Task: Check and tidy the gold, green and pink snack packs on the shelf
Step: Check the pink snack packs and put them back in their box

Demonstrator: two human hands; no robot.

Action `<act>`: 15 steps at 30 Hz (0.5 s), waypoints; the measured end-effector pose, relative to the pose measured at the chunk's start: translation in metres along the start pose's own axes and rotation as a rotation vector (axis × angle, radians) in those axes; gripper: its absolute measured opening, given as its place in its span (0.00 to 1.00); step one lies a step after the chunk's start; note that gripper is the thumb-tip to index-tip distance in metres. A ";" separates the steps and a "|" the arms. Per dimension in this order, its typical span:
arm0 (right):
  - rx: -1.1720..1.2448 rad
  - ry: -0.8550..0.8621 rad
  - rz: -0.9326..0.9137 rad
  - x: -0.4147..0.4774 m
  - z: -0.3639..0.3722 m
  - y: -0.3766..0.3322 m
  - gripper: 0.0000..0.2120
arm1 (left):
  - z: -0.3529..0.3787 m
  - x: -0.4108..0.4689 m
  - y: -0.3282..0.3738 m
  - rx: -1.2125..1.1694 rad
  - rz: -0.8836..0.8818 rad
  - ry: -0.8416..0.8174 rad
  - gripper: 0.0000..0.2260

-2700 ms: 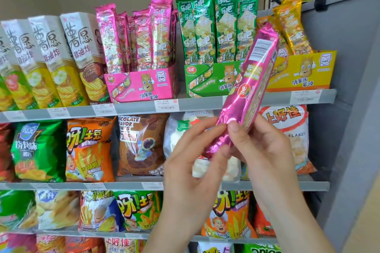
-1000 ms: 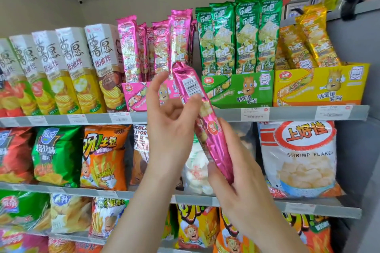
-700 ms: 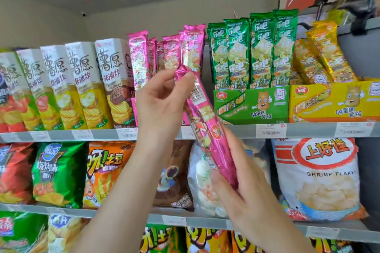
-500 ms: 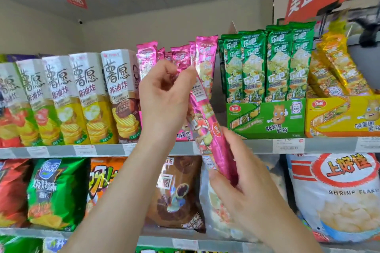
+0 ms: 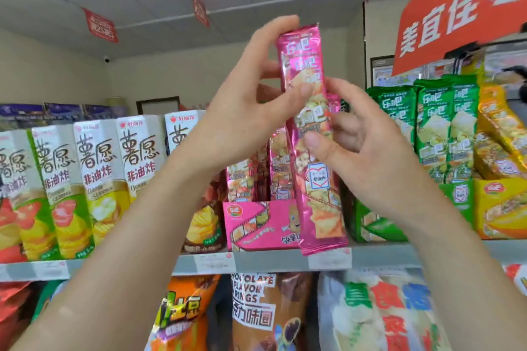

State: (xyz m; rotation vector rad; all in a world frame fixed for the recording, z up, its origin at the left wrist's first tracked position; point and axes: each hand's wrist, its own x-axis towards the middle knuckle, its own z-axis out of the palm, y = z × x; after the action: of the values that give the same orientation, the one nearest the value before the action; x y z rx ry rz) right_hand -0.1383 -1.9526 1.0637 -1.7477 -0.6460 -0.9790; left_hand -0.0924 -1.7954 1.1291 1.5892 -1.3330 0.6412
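Up in front of the pink display box [image 5: 256,225] on the shelf [image 5: 271,261], both hands are holding one pink snack pack [image 5: 319,179] upright, front outward, probably for reading its print. The left hand [image 5: 242,120] is pinching its top between thumb and fingers [image 5: 273,28]; the right hand [image 5: 370,157] is gripping its middle likewise.

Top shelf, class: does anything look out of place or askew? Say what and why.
One pink pack is off the shelf, held upright before the pink box by the left hand and right hand. At far right, the gold packs lean sideways; the green packs stand straight.
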 end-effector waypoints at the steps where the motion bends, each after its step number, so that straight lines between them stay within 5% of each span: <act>1: 0.017 -0.028 0.009 0.008 0.000 -0.001 0.27 | -0.004 0.003 -0.001 -0.019 0.013 -0.011 0.25; 4: -0.101 -0.064 -0.044 0.029 0.004 -0.004 0.24 | -0.017 0.017 -0.001 0.063 0.134 0.062 0.26; 8: -0.487 0.098 -0.170 0.050 -0.006 -0.011 0.21 | -0.027 0.030 -0.005 0.281 0.278 0.044 0.25; 15: -0.680 0.067 -0.137 0.064 -0.012 0.000 0.27 | -0.018 0.033 -0.043 0.536 -0.035 -0.181 0.27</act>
State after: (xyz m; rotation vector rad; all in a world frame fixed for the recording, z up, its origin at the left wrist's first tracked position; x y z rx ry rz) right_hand -0.1080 -1.9646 1.1201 -2.2607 -0.4123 -1.4636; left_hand -0.0394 -1.7956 1.1505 2.1367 -1.3268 0.9031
